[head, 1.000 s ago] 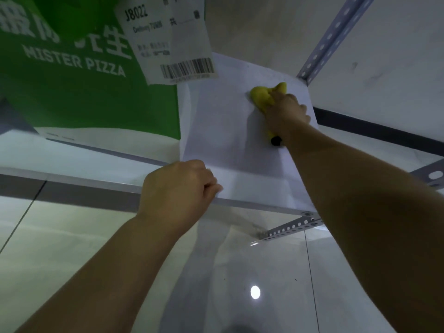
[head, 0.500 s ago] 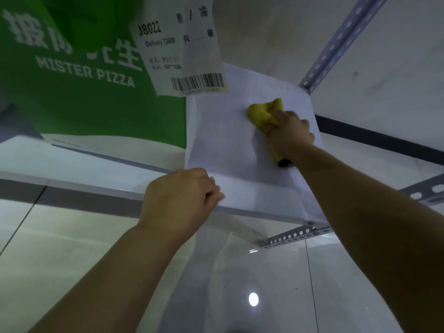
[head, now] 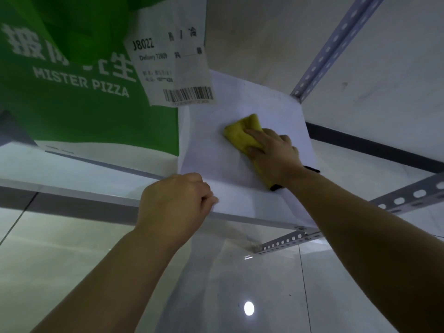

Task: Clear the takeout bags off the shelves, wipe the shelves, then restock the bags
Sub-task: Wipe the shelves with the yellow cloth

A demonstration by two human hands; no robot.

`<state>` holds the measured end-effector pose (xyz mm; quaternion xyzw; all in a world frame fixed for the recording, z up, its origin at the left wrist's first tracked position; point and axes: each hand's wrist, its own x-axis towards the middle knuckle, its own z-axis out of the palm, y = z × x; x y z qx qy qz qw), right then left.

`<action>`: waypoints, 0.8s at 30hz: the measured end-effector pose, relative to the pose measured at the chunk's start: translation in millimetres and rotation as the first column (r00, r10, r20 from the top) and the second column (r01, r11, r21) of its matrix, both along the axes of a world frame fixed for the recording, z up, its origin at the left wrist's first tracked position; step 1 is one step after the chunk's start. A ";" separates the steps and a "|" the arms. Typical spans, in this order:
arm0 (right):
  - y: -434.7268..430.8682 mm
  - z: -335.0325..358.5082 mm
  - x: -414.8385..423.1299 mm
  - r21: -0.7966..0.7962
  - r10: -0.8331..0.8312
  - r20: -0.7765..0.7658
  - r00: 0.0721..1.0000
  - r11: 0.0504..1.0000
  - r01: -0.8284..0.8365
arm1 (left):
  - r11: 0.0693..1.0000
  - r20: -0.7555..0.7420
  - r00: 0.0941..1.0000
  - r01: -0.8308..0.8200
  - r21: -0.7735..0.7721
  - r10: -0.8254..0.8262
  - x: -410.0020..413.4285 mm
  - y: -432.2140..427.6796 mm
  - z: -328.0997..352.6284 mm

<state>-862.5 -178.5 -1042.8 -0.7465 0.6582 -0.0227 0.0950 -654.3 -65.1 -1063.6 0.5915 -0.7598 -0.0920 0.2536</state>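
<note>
A green takeout bag (head: 84, 116) printed MISTER PIZZA stands on the left part of the white shelf (head: 216, 155), with a white receipt (head: 173, 68) hanging from it. My right hand (head: 274, 155) lies flat on a yellow cloth (head: 240, 132) and presses it onto the shelf surface right of the bag. Part of the cloth is hidden under the palm. My left hand (head: 173, 203) has its fingers curled round the shelf's front edge.
A perforated metal upright (head: 331, 44) rises at the shelf's back right corner, and a perforated rail (head: 286, 241) runs under its front right corner. Pale walls stand behind, and glossy floor tiles (head: 240, 296) lie below.
My right hand has slid the yellow cloth from the shelf's back right corner toward me and a little left. My left hand keeps its hold on the front edge.
</note>
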 end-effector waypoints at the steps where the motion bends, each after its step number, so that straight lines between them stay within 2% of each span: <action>1: -1.2 1.4 -11.8 0.003 -0.077 -0.007 0.997 0.997 0.077 | 1.000 0.004 1.000 -0.004 0.005 0.004 -0.5 1.1 0.3; 4: -12.5 6.6 -30.3 0.050 -0.348 -0.005 0.938 0.936 0.348 | 1.000 -0.010 1.000 -0.009 0.000 0.009 -2.6 4.5 0.7; 7: -18.2 6.2 -10.4 0.055 -0.461 -0.003 0.887 0.886 0.461 | 0.998 -0.017 0.999 -0.039 0.040 0.040 -4.5 4.6 1.7; 9: -12.4 6.4 11.7 0.045 -0.394 -0.014 0.919 0.918 0.394 | 0.997 0.024 0.999 -0.048 0.054 0.047 -7.2 4.4 5.0; 12: 12.4 0.8 36.8 -0.001 -0.126 -0.044 0.991 0.992 0.126 | 0.997 0.073 0.996 -0.056 0.060 0.052 -9.6 4.5 8.9; 15: 40.9 -3.5 36.0 -0.046 0.006 -0.029 1.000 0.999 -0.008 | 0.993 0.093 0.995 -0.051 0.110 0.041 -10.2 6.3 11.6; 20: 74.9 -7.7 10.8 -0.061 0.041 0.018 0.999 0.997 -0.040 | 0.973 0.141 0.989 0.012 0.229 -0.046 -11.1 17.1 14.3; 24: 97.2 -9.9 2.5 -0.051 0.031 0.049 0.998 0.998 -0.029 | 0.955 0.260 0.962 -0.004 0.296 -0.077 -5.4 36.4 27.7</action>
